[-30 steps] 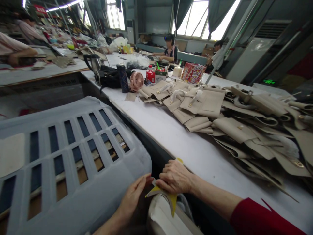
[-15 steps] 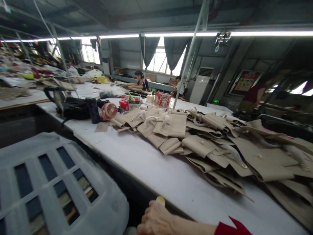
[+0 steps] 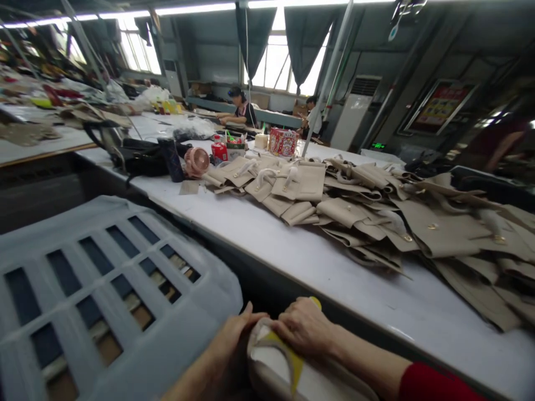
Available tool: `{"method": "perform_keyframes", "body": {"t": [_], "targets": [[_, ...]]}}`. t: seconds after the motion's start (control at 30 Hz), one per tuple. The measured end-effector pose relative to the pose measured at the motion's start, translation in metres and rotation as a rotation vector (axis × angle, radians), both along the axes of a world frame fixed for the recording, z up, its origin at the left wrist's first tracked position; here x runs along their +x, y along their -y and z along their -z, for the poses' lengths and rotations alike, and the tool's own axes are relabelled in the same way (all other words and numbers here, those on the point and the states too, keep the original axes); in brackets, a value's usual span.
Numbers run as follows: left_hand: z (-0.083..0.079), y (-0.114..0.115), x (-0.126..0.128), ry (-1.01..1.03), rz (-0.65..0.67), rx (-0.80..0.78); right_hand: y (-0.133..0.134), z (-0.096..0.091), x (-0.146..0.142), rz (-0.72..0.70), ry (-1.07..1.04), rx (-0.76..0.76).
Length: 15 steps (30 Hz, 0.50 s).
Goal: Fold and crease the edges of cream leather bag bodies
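Observation:
At the bottom of the view my right hand (image 3: 305,327) is closed over a yellow strip (image 3: 288,356) that lies on a beige-and-white piece (image 3: 276,373) held below the table's edge. My left hand (image 3: 232,337) presses its fingers against the left end of that same piece. Both hands sit between the white table (image 3: 334,267) and a grey slotted plastic crate (image 3: 96,295). A big heap of beige bag pieces (image 3: 376,217) covers the table to the right, out of reach of either hand.
A pink fan (image 3: 196,161), a dark bottle (image 3: 172,159), a red can (image 3: 218,150), a black bag (image 3: 137,156) and a patterned box (image 3: 283,141) stand at the table's far end. Two people work at a bench (image 3: 251,114) beyond. A metal pole (image 3: 330,72) rises from the table.
The view tipped up, then came back down part-way. My left hand, out of sight half a second ago, shows again beside the right. Both hands stay on the yellow-edged piece.

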<state>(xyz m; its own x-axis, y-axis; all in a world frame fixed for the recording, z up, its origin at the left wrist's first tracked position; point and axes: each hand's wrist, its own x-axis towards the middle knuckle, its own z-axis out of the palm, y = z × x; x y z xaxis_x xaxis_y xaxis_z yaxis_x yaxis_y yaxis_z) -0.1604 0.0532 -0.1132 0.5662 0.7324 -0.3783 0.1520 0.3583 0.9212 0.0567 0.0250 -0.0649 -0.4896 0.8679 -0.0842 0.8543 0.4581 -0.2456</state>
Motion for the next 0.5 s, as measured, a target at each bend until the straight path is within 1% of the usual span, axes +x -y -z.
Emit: {"method": "perform_keyframes", "body": {"t": [0.03, 0.1, 0.23, 0.3, 0.33, 0.4, 0.47, 0.5], "targets": [[0.001, 0.0, 0.001, 0.05, -0.021, -0.089, 0.005, -0.001, 0.005, 0.051, -0.005, -0.02], [0.003, 0.0, 0.004, 0.104, -0.031, -0.173, 0.019, 0.0, 0.019, 0.203, -0.011, -0.049], [0.004, 0.0, 0.005, 0.118, -0.019, -0.164, 0.052, 0.0, 0.056, 0.582, -0.004, -0.075], [0.004, -0.002, 0.005, 0.11, -0.01, -0.154, 0.068, -0.002, 0.076, 0.76, -0.053, -0.13], [0.003, -0.004, 0.005, 0.105, -0.003, -0.152, 0.076, -0.002, 0.085, 0.833, -0.119, -0.169], [0.003, -0.009, 0.006, 0.097, 0.012, -0.156, 0.092, -0.006, 0.099, 0.933, -0.328, -0.242], [0.003, -0.012, 0.006, 0.095, 0.005, -0.178, 0.109, -0.012, 0.103, 0.97, -0.581, -0.309], [0.005, -0.012, 0.006, 0.097, -0.013, -0.195, 0.118, -0.016, 0.101, 0.985, -0.709, -0.348]]}}
